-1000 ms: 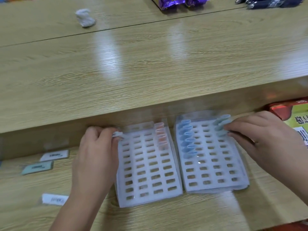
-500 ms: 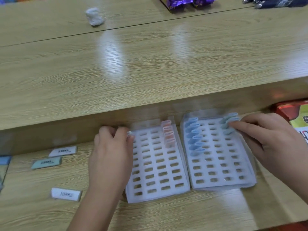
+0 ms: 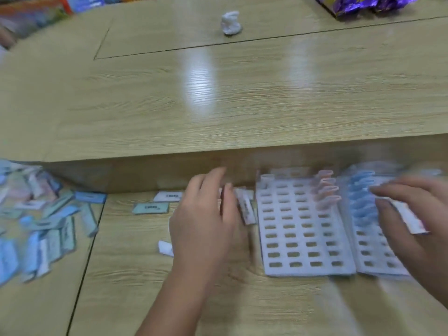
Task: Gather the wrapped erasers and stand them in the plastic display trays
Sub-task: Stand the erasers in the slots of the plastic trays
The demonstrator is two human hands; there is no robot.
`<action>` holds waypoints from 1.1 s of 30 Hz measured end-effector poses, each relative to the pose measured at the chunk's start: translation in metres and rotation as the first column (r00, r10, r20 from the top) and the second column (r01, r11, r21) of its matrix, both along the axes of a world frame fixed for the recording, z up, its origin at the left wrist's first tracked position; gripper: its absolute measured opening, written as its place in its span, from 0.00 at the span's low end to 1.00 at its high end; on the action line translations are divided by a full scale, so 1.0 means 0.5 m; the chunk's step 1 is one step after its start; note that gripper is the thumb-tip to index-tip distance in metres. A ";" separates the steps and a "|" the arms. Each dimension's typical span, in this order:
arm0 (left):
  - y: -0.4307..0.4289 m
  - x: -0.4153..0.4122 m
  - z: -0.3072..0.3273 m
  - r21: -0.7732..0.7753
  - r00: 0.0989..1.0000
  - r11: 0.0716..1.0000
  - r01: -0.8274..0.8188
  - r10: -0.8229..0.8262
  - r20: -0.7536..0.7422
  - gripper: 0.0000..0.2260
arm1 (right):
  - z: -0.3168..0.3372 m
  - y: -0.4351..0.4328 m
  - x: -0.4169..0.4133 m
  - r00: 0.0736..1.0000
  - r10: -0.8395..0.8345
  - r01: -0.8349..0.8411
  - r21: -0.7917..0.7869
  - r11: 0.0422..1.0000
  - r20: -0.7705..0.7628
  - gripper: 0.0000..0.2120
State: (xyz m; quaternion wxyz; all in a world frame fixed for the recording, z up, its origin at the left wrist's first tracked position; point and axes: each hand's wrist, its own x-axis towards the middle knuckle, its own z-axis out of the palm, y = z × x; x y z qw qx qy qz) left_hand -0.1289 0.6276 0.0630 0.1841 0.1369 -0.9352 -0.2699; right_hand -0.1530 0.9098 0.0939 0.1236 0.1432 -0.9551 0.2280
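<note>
- Left hand [image 3: 206, 214] beside the left tray [image 3: 301, 269], fingers bent near a wrapped eraser [image 3: 246, 209]; blur hides whether its grip holds it
- Right hand [image 3: 412, 214] pinches a white eraser [image 3: 408, 218] over the right tray [image 3: 378, 269]
- Pink erasers [image 3: 326, 190] stand in the left tray, blue erasers [image 3: 361, 195] in the right; a loose pile [image 3: 36, 214] lies on the surface [image 3: 145, 275]

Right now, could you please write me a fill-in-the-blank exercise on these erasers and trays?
The eraser column standing in the left white perforated plastic tray is ___.
The longer eraser column in the right white plastic tray is ___.
The heap of loose wrapped erasers lies to the ___ of the left hand.
The right hand holds a ___ wrapped eraser.
Missing words: pink; blue; left; white.
</note>
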 end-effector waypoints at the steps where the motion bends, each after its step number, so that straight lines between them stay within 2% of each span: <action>1: -0.037 0.018 -0.001 0.001 0.999 1.000 -0.029 0.029 0.022 0.12 | 0.016 -0.071 0.003 0.999 0.032 -0.032 -0.025 0.999 -0.015 0.13; 4: -0.168 0.076 -0.017 -0.064 0.976 0.984 -0.164 0.172 0.135 0.12 | 0.007 -0.252 0.050 0.954 0.297 -0.297 0.010 0.955 -0.027 0.11; 6: -0.252 0.103 -0.038 -0.169 0.945 0.964 -0.207 0.241 0.219 0.13 | -0.017 -0.348 0.062 0.904 0.410 -0.416 0.032 0.909 0.119 0.11; 9: -0.342 0.118 -0.080 -0.253 0.932 0.963 -0.089 0.170 0.321 0.15 | -0.053 -0.460 0.078 0.835 0.447 -0.500 0.102 0.860 0.322 0.14; 12: -0.364 0.116 -0.103 -0.240 0.927 0.971 -0.004 0.093 0.362 0.16 | -0.111 -0.515 0.088 0.830 0.437 -0.497 0.104 0.862 0.346 0.18; 14: -0.363 0.112 -0.108 -0.217 0.939 0.976 0.005 0.070 0.337 0.16 | -0.129 -0.536 0.092 0.828 0.422 -0.498 0.140 0.856 0.369 0.17; 17: -0.360 0.103 -0.111 -0.199 0.947 0.980 0.003 0.061 0.314 0.16 | -0.141 -0.545 0.098 0.847 0.396 -0.473 0.160 0.867 0.355 0.13; 22: -0.357 0.086 -0.094 -0.142 0.942 0.990 0.013 0.036 0.334 0.07 | -0.116 -0.514 0.091 0.835 0.383 -0.382 -0.085 0.920 0.395 0.04; 24: -0.358 0.080 -0.081 -0.035 0.938 0.999 0.013 0.000 0.346 0.04 | -0.088 -0.486 0.094 0.808 0.387 -0.317 -0.226 0.921 0.444 0.07; 27: -0.353 0.081 -0.066 0.115 0.939 0.993 -0.018 -0.022 0.342 0.09 | -0.038 -0.424 0.097 0.794 0.397 -0.225 -0.384 0.895 0.460 0.11; 31: -0.336 0.085 -0.051 0.136 0.936 0.990 0.032 -0.077 0.343 0.10 | 0.000 -0.315 0.090 0.822 0.324 -0.045 -0.514 0.857 0.468 0.12; 33: -0.319 0.085 -0.047 0.057 0.897 0.991 0.123 -0.136 0.422 0.15 | 0.008 -0.263 0.080 0.832 0.272 0.038 -0.540 0.841 0.483 0.13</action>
